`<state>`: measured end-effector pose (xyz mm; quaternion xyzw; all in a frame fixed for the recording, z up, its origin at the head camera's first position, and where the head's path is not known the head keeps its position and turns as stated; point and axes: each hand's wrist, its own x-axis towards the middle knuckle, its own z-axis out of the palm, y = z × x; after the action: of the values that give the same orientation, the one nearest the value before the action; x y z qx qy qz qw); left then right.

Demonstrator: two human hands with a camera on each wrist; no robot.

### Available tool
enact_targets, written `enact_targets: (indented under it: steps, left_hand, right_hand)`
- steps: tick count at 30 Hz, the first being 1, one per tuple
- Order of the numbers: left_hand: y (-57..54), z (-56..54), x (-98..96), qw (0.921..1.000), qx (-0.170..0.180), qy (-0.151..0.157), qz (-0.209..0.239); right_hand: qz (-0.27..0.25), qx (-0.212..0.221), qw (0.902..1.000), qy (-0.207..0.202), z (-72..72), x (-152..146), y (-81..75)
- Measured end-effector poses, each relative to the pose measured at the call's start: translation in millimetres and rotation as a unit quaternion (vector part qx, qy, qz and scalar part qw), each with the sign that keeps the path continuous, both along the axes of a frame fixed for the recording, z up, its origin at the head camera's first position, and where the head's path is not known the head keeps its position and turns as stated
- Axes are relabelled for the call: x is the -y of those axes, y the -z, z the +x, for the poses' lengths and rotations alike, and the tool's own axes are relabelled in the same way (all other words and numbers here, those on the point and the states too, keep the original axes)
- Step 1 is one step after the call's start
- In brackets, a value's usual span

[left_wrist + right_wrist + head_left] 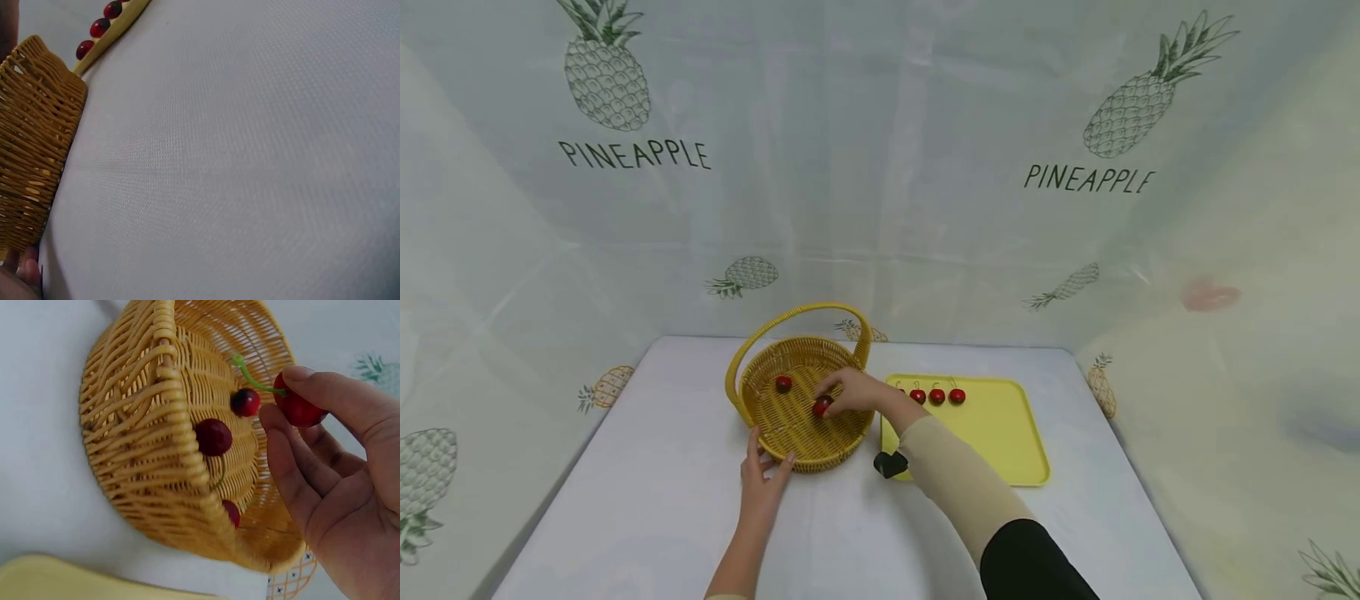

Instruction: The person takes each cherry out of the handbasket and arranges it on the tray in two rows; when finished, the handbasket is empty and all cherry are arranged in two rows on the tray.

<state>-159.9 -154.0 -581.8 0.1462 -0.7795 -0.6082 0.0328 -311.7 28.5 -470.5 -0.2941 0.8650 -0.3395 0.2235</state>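
Note:
My right hand point(853, 392) is inside the round wicker basket point(805, 460), over its woven floor. In the right wrist view, the thumb and fingers pinch a red cherry point(302, 410) with a green stem. Below the held cherry, a dark red cherry point(214, 437) and other cherries lie in the basket. My left hand point(763, 487) is at the basket's near left side, its spread fingers and thumb touching the outer wall. Only a few fingertips point(30, 270) of that hand show in the left wrist view, low against the wicker.
Right of the basket lies a yellow tray point(992, 442), with several stemmed cherries point(937, 396) in a row along its far edge. My right forearm crosses over the tray's left part. Behind the white table point(647, 492) hangs a pineapple-print curtain point(880, 167).

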Motion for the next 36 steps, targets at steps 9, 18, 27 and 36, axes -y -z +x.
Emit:
enact_targets:
  steps: [9,18,27,36]
  left_hand:
    - [-1.0,0.1,1.3,1.0000,-0.006,-0.003,-0.005]
    - [2.9,0.3,1.8,0.9999,-0.009,0.004,0.004]
    - [-4.8,1.7,1.5,0.9999,-0.009,0.010,0.002]
    - [-15.1,2.9,-0.8,0.9994,0.001,0.003,0.035]
  right_hand:
    - [-0.089,0.034,0.9951,0.028,6.0,-27,-0.5]
    - [-0.139,0.040,0.9878,0.057,13.8,-55,-2.4]
    - [-0.195,0.077,0.9716,0.110,26.1,-81,-4.2]
    - [-0.214,0.050,0.9626,0.159,31.6,-97,8.5]
